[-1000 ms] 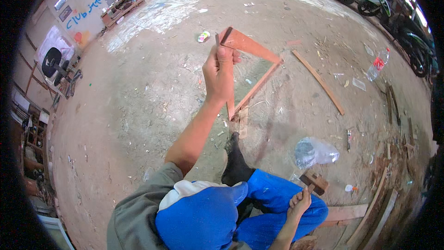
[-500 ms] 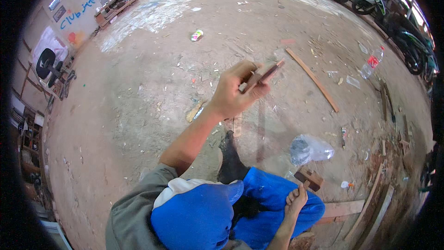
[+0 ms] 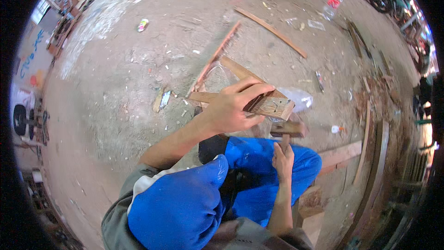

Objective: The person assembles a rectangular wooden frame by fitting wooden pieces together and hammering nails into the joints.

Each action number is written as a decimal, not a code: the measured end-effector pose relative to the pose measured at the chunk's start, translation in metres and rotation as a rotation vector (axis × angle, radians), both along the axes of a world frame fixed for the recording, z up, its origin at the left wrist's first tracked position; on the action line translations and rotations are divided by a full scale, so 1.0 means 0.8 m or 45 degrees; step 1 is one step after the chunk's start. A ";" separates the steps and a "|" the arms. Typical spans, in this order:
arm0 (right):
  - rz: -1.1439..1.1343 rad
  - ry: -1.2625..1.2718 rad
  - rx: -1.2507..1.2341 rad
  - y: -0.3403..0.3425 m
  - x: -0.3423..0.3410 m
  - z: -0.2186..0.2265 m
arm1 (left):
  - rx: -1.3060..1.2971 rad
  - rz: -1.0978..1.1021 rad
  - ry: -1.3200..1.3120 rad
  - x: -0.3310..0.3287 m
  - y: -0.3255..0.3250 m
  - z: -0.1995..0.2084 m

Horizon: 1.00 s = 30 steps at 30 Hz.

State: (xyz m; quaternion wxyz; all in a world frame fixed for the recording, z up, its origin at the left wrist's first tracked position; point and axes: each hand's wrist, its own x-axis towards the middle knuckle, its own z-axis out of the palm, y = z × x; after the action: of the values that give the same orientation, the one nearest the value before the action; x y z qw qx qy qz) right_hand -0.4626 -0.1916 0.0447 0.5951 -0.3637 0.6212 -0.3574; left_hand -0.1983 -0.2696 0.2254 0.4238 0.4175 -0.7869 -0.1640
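My left hand is closed around a wooden frame of joined slats, gripping it near its thicker corner end, where small dark holes show. Its slats spread away from me, and a thin reddish strip at the far side seems to belong to it. My right hand grips the handle of a wooden mallet, head up, above my bent knee in blue trousers. The mallet head lies just below the frame's corner in the picture; I cannot tell whether they touch.
A loose wooden strip lies on the dirty floor ahead. A clear plastic bag sits partly behind the frame. At right are a plastic bottle, a small white bottle and long boards. A can lies far left.
My left hand has come down and nearer, turning the frame from edge-on to show its slats. My right hand has raised the mallet toward the frame's corner. The view has swung right.
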 end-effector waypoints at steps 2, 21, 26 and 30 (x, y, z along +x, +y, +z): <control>0.106 0.309 -0.261 0.001 0.005 -0.003 | 0.018 -0.020 -0.017 -0.013 0.002 -0.009; 0.554 0.045 -1.718 -0.138 0.141 0.250 | -0.474 0.136 -0.054 0.034 0.035 0.038; 0.602 0.448 -2.067 -0.156 0.148 0.294 | -0.558 0.234 -0.033 0.052 0.037 0.038; 0.725 0.619 -2.233 -0.160 0.139 0.322 | -0.583 0.141 0.016 0.070 0.037 0.019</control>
State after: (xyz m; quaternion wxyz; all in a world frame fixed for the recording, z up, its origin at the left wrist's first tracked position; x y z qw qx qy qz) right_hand -0.3514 -0.3197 0.3022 0.0296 -0.8824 0.1268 -0.4521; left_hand -0.1425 -0.2402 0.2404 0.5205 0.3518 -0.7770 0.0397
